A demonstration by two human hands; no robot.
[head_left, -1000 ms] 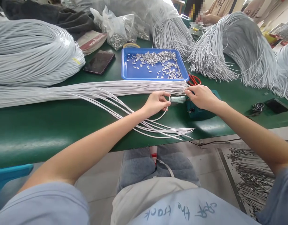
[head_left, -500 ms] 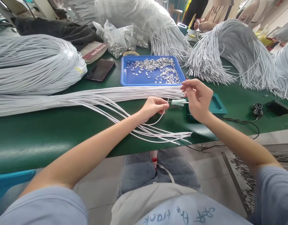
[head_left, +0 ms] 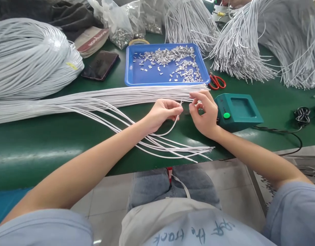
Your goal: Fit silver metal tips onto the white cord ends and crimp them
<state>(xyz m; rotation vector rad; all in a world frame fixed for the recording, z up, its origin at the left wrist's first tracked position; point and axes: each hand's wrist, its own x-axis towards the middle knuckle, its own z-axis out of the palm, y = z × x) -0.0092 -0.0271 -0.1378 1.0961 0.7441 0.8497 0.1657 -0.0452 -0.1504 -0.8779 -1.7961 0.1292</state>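
Observation:
My left hand (head_left: 164, 114) is closed in a pinch near the end of a white cable (head_left: 173, 128). The cable's tip pokes up above the fingertips, and its length curves down and away to the left. A short gap to the right, my right hand (head_left: 205, 114) has its thumb and a finger curled together in a ring, the index finger stretched above. Whatever may be between those fingertips is too small to make out. Behind both hands runs a long bundle of white cables (head_left: 108, 97). Several loose cables (head_left: 178, 148) fan out below my left wrist.
Small metal terminals lie in a blue tray (head_left: 157, 80) beyond the cables. Red-handled scissors (head_left: 217, 82) and a green device (head_left: 239, 119) with a cord are on the right. A phone (head_left: 101, 65), bagged metal parts (head_left: 121, 37) and big cable coils (head_left: 31, 61) stand farther back.
The view has tilted down and shifted. My right hand has come lower and left of the green device, which shows more fully now. My left hand keeps its pinch on the cable.

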